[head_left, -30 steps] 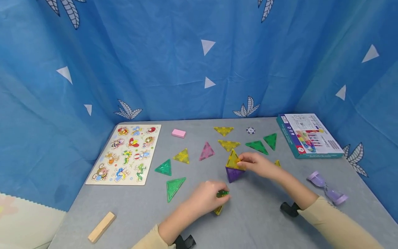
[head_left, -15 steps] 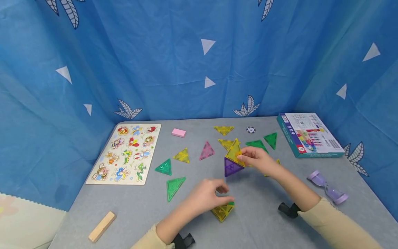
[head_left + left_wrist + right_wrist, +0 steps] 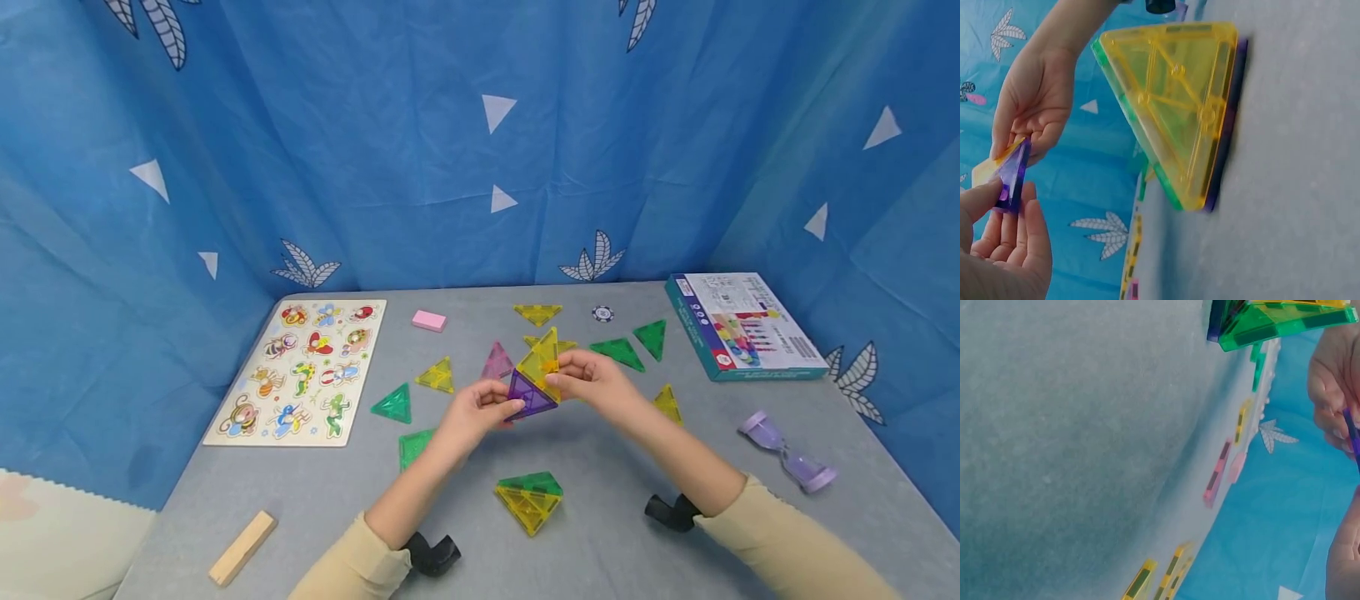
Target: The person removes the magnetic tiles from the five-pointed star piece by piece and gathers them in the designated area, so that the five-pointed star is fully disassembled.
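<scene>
A purple triangular magnetic tile (image 3: 532, 397) and a yellow triangular magnetic tile (image 3: 540, 364) are held up together, edge to edge. My left hand (image 3: 477, 410) pinches the purple tile, its thumb on the face and the other fingers behind, as the left wrist view shows. With thumb and fingers my right hand (image 3: 597, 385) pinches the yellow tile's right side. Nearer the front, a small built shape of yellow and green tiles (image 3: 529, 503) rests on the grey table, touched by neither hand. In the left wrist view this shape (image 3: 1175, 112) has a dark purple edge underneath.
Loose triangular tiles lie around the hands: green (image 3: 393, 403), yellow (image 3: 437, 375), pink (image 3: 497, 363) and several more. An insect puzzle board (image 3: 300, 371) lies left, a wooden block (image 3: 243, 548) front left. Right are a purple hourglass (image 3: 787, 450) and a flat box (image 3: 750, 325).
My left hand has let go of the yellow-and-green shape and moved up to grip the purple tile. My right hand has shifted slightly left, with the joined tiles lifted and tilted.
</scene>
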Available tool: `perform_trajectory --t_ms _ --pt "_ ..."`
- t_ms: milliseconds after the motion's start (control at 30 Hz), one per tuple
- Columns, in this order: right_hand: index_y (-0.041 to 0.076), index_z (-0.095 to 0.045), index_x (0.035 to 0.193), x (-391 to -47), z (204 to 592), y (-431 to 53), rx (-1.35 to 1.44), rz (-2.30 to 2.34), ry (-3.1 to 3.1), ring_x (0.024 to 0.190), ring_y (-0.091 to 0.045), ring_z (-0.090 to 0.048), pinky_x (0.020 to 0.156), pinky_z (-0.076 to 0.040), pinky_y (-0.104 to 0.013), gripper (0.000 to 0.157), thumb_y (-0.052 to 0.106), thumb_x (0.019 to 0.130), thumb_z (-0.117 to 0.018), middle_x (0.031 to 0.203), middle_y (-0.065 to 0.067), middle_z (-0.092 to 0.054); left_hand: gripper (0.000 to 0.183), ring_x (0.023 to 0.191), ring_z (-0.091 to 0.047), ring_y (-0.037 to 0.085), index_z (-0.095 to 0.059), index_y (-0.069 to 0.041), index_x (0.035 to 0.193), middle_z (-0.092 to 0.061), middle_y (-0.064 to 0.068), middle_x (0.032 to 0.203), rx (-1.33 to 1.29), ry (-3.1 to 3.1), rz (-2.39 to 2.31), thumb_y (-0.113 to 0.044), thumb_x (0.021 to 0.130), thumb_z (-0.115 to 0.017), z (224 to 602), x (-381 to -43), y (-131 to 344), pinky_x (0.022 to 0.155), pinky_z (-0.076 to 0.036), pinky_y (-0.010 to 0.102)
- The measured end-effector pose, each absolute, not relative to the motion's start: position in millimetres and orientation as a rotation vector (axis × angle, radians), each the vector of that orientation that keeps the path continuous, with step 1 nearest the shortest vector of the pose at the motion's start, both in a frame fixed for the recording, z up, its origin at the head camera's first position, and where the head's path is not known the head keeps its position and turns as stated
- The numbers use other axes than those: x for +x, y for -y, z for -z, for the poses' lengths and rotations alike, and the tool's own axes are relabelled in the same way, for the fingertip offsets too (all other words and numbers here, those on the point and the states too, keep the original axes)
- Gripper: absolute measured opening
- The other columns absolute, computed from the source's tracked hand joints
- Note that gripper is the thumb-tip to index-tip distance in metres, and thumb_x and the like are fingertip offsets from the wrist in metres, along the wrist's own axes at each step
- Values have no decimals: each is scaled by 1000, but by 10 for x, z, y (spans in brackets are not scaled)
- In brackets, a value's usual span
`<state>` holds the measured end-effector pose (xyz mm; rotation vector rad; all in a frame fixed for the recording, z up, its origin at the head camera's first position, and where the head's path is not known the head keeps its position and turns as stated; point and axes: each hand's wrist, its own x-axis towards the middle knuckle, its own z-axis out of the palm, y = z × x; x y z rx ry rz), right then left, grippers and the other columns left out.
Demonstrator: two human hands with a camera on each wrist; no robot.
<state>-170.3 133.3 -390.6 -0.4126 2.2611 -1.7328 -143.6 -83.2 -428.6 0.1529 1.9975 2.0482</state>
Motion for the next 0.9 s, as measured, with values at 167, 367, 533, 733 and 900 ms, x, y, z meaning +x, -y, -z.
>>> perform_trajectory --t_ms 167,367,533,733,900 --pt "-1 -58 104 -1722 3871 -1324 -430 1783 -2273 85 -26 -60 79 -52 -36 31 27 91 -62 92 -13 -64 21 74 -62 19 -64 0 92 -66 3 80 138 -2189 -1975 -18 83 -71 4231 -1493 904 76 -52 46" --pt "2 -60 116 -1863 3726 -1465 -440 1703 -2398 92 -26 -58 80 -50 -29 34 27 93 -58 105 -13 -64 24 77 -63 23 -66 -1 95 -66 4 81 4 -2298 -1995 -20 82 -73 4140 -1750 1235 79 -51 45" --pt "5 -65 113 -2013 3871 -1442 -646 1272 -2473 84 -19 -57 76 -51 -38 26 20 92 -60 100 -5 -65 26 81 -64 19 -65 1 98 -67 7 86 -100 -2306 -1952 -21 84 -71 4124 -2163 1492 85 -49 45" --pt "12 -69 103 -2137 4179 -1237 -888 1017 -2244 79 -13 -55 71 -48 -31 16 17 94 -57 95 3 -65 35 76 -64 13 -63 -2 113 -67 10 93 -205 -2338 -1840 -20 84 -71 4171 -2688 1424 80 -53 36" --pt "13 -70 102 -2175 4376 -1088 -880 945 -2154 75 -11 -51 67 -45 -27 16 17 94 -57 91 5 -65 37 82 -66 19 -59 -4 118 -66 14 101 -312 -2330 -1830 -15 85 -70 4326 -3010 1323 78 -53 32"
